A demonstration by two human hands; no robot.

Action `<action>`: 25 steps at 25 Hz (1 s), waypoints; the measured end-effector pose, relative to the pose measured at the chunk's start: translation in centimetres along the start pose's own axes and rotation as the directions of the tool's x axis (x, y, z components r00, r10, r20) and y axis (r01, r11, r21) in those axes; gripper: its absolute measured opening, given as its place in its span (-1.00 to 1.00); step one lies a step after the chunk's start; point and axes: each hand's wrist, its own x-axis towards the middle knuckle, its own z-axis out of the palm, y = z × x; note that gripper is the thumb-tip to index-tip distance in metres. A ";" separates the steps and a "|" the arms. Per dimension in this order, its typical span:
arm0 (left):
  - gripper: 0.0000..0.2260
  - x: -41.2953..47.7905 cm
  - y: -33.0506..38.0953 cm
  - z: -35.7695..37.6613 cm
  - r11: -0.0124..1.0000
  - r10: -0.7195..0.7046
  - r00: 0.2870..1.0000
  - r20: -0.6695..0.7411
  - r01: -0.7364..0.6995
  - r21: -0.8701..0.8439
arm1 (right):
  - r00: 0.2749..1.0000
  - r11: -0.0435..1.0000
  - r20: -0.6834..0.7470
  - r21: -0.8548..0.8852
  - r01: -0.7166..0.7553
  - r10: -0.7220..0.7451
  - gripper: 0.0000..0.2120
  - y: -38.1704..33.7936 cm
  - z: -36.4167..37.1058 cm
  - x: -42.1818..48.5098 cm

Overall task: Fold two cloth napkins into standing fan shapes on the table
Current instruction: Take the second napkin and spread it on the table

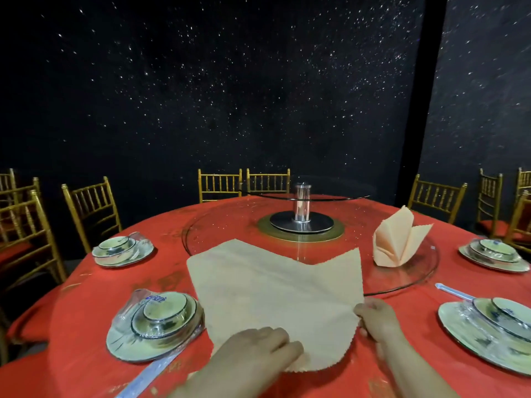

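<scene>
At six o'clock on the round table (86,282), covered in a red cloth: two bare hands, apart. Left hand (258,349), palm down, fingers flat on the near edge of a beige napkin (275,294). Right hand (376,317), at the cloth's four-o'clock corner, fingers curled; it appears to pinch that edge, though the grip itself cannot be told for sure. Napkin, one, spread flat, reaching from the hands toward twelve o'clock, its far edge over the rim of a glass turntable (411,280).

Folded napkin (398,239), one, peach, standing upright on the glass at two o'clock, well apart from both hands.

Place settings, four, plates with stacked bowls: wrapped setting (155,326) at eight o'clock just beside the flat napkin; second (122,251) at ten o'clock; third (488,331) at four o'clock; fourth (494,254) at two o'clock.

Turntable stand (301,214), one, metal, at twelve o'clock.

Gold chairs (92,208) ring the table. Black wall (230,96) flecked with white points behind.
</scene>
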 end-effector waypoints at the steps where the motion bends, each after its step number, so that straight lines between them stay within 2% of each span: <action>1: -0.72 -1.0 -0.1 0.8 0.997 -0.021 0.999 0.035 0.023 -0.070 | 0.998 1.000 -0.055 0.002 -0.007 0.007 -0.84 -0.1 -1.9 -0.6; 4: -0.73 -3.1 -1.1 2.4 0.980 -0.147 0.987 0.070 0.155 -0.126 | 0.987 0.990 -0.161 -0.138 0.004 -0.027 -0.82 0.4 -8.7 -2.3; 5: -0.71 -3.4 -0.7 2.4 0.946 -0.190 0.976 0.110 0.212 -0.245 | 0.985 0.970 -0.172 -0.241 -0.008 -0.034 -0.87 0.6 -10.1 -2.9; 6: -0.69 -3.3 -0.2 2.1 0.890 -0.214 0.961 0.176 0.266 -0.369 | 0.983 0.930 -0.177 -0.368 -0.011 -0.058 -0.81 1.2 -11.0 -2.9; 7: -0.67 -3.0 0.1 1.9 0.848 -0.216 0.949 0.228 0.298 -0.438 | 0.975 0.855 -0.196 -0.518 -0.010 -0.108 -0.63 2.1 -11.5 -2.8; 8: -0.65 -2.6 0.7 1.7 0.804 -0.202 0.939 0.277 0.320 -0.501 | 0.958 0.761 -0.177 -0.646 0.058 -0.223 -0.48 2.2 -11.4 -3.5; 9: -0.67 -2.1 1.3 1.3 0.762 -0.179 0.938 0.298 0.324 -0.561 | 0.933 0.701 -0.076 -0.682 0.209 -0.352 -0.40 2.2 -10.6 -4.4; 10: -0.70 -1.2 1.7 1.0 0.728 -0.181 0.937 0.297 0.331 -0.600 | 0.920 0.727 0.073 -0.589 0.352 -0.385 -0.44 1.8 -9.3 -5.8; 11: -0.72 -0.2 2.1 0.9 0.698 -0.205 0.940 0.271 0.335 -0.633 | 0.908 0.807 0.273 -0.424 0.410 -0.318 -0.54 1.1 -7.5 -7.3; 12: -0.70 0.8 2.2 0.9 0.664 -0.241 0.936 0.257 0.352 -0.660 | 0.857 0.861 0.481 -0.342 0.375 -0.182 -0.63 0.5 -5.7 -8.5; 13: -0.67 1.6 2.4 1.0 0.624 -0.285 0.926 0.246 0.374 -0.686 | 0.789 0.881 0.608 -0.321 0.348 -0.090 -0.66 0.1 -4.2 -9.3; 14: -0.67 2.3 2.5 1.2 0.578 -0.326 0.912 0.249 0.401 -0.711 | 0.742 0.892 0.667 -0.295 0.342 -0.064 -0.68 0.2 -3.1 -9.7; 16: -0.73 3.2 2.4 1.8 0.489 -0.413 0.881 0.230 0.428 -0.760 | 0.745 0.918 0.654 -0.202 0.342 -0.134 -0.69 0.1 -2.1 -9.8; 18: -0.70 3.7 2.2 2.3 0.450 -0.520 0.835 0.179 0.445 -0.774 | 0.702 0.940 0.696 -0.118 0.320 -0.152 -0.52 -0.2 -1.4 -9.6; 19: -0.69 4.0 2.3 2.3 0.424 -0.558 0.813 0.167 0.452 -0.785 | 0.688 0.926 0.705 -0.126 0.356 -0.169 -0.43 -0.2 -1.0 -9.5; 20: -0.69 4.3 2.2 2.7 0.383 -0.561 0.808 0.180 0.447 -0.809 | 0.682 0.902 0.698 -0.124 0.414 -0.218 -0.45 -0.4 -0.5 -9.8; 22: -0.60 4.5 1.6 2.9 0.239 -0.454 0.847 0.274 0.413 -0.879 | 0.740 0.881 0.579 -0.074 0.467 -0.343 -0.79 -0.6 -0.5 -9.4; 23: -0.50 4.4 0.7 3.0 0.186 -0.376 0.867 0.326 0.415 -0.891 | 0.780 0.884 0.496 -0.052 0.465 -0.381 -0.87 -0.7 -1.1 -8.8; 24: -0.43 3.9 -0.6 3.6 0.221 -0.335 0.869 0.363 0.448 -0.867 | 0.812 0.897 0.428 -0.006 0.442 -0.397 -0.82 -1.0 -2.1 -8.5; 25: -0.41 3.3 -2.0 4.6 0.345 -0.336 0.856 0.392 0.499 -0.795 | 0.837 0.912 0.375 0.070 0.403 -0.399 -0.83 -1.4 -3.4 -8.1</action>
